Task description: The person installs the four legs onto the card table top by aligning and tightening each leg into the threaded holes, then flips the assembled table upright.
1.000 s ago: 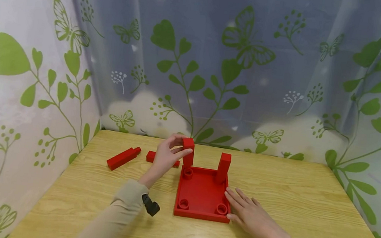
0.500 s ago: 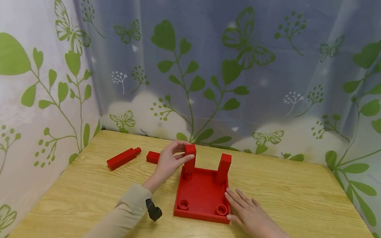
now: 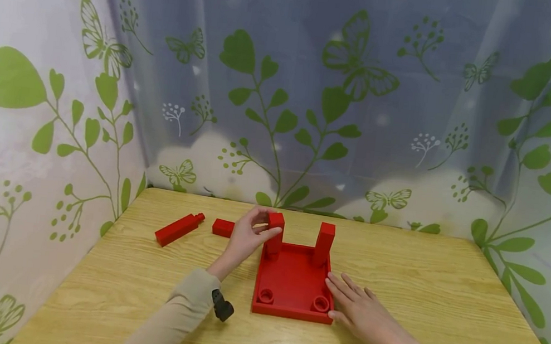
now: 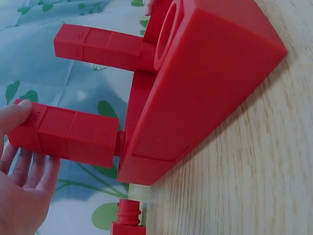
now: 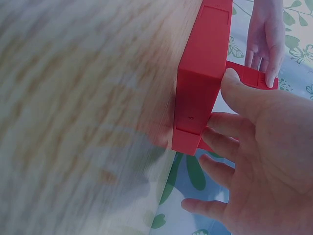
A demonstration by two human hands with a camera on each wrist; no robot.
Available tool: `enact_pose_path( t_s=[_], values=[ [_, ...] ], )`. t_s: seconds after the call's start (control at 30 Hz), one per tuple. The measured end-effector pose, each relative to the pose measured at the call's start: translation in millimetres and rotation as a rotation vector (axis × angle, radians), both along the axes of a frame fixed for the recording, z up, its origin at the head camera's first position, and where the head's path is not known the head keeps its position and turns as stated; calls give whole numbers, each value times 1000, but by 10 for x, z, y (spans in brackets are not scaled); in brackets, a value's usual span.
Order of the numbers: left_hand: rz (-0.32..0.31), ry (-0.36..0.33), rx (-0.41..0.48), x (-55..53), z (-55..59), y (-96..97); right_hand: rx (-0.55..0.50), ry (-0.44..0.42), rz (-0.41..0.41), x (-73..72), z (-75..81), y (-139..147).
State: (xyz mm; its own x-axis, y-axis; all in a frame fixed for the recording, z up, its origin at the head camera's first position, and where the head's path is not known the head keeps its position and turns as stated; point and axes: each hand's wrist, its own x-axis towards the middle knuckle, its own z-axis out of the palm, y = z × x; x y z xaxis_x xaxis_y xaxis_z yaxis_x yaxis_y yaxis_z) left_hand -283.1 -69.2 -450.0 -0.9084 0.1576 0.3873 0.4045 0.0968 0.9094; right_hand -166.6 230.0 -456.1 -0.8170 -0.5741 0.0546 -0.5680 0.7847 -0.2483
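Observation:
A square red plastic base point(image 3: 292, 280) with raised sides and round corner sockets lies on the table. At its far left corner, my left hand point(image 3: 243, 241) pinches the top of an upright square red leg point(image 3: 274, 243) between thumb and fingers. A narrow neck shows between this leg point(image 4: 73, 134) and the base point(image 4: 205, 93) in the left wrist view. Another red leg point(image 3: 324, 244) stands in the far right corner. My right hand point(image 3: 366, 316) rests against the base's right side with fingers extended. The two near sockets show their round openings.
Two loose red legs lie left of the base: one point(image 3: 178, 230) slanted with its threaded end outward, the other point(image 3: 222, 228) partly hidden behind my left hand. A patterned curtain point(image 3: 282, 111) hangs behind the wooden table point(image 3: 422, 266).
My left hand has brought the leg slightly right and down, from behind the far left socket to over it, covering that opening. My right hand has stayed at the base's side.

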Motion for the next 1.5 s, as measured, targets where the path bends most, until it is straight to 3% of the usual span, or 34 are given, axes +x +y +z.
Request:
enact_pose_path(
  t_s=[0.3, 0.63, 0.8, 1.07, 1.33, 1.5],
  values=[
    [95, 45, -73, 54, 13, 127, 7, -18, -3, 5, 1, -7],
    [291, 92, -284, 88, 17, 207, 6, -1, 9, 13, -6, -18],
    [329, 79, -298, 99, -7, 206, 4, -8, 4, 22, 15, -26],
    [270, 44, -222, 94, -53, 179, -1, -18, -1, 16, 2, -18],
    [54, 11, -121, 39, -79, 71, 4, -34, -15, -5, -6, 3],
    [-11, 7, -114, 21, -82, 26, -1, -35, -13, -16, -5, 7]
  ],
)
